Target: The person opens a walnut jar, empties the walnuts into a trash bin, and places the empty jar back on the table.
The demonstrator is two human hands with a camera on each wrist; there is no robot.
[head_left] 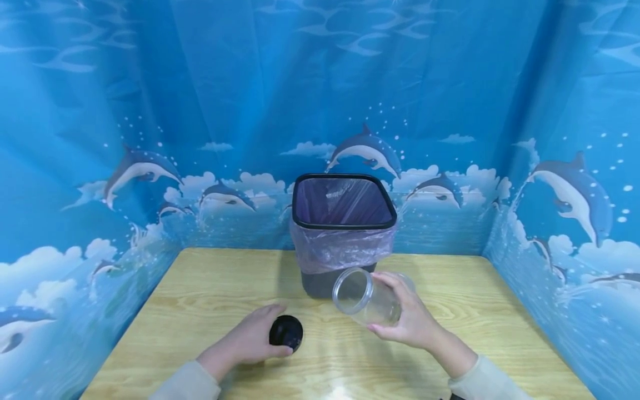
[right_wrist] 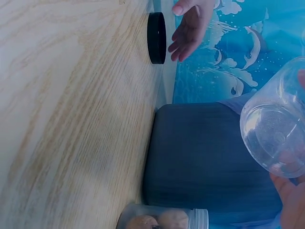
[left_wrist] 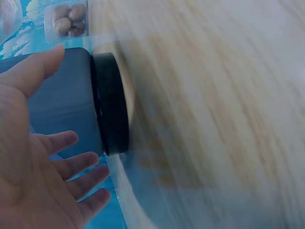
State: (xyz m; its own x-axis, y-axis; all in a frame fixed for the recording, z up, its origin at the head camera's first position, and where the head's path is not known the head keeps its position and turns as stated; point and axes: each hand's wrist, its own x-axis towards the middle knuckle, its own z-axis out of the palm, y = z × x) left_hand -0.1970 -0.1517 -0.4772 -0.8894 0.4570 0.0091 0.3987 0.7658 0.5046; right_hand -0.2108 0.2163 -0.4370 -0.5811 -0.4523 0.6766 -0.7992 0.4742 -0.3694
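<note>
While right hand [head_left: 411, 319] grips clear jar [head_left: 380, 304] by bin [head_left: 342, 250], black lid [head_left: 287, 333] lies on table [head_left: 215, 294] — left hand [head_left: 254, 336] spread beside it, contact unclear. Uncapped already, jar looks empty — recapping likely left.

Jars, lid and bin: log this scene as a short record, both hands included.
Left hand: near the black lid, holding nothing
Lid: flat on the wooden table
Right hand: grips a clear jar
Clear jar: tilted, mouth toward the person's left, looks empty
Other jar: upright near the bin, round brown things inside
Bin: upright, with a purple liner
</note>
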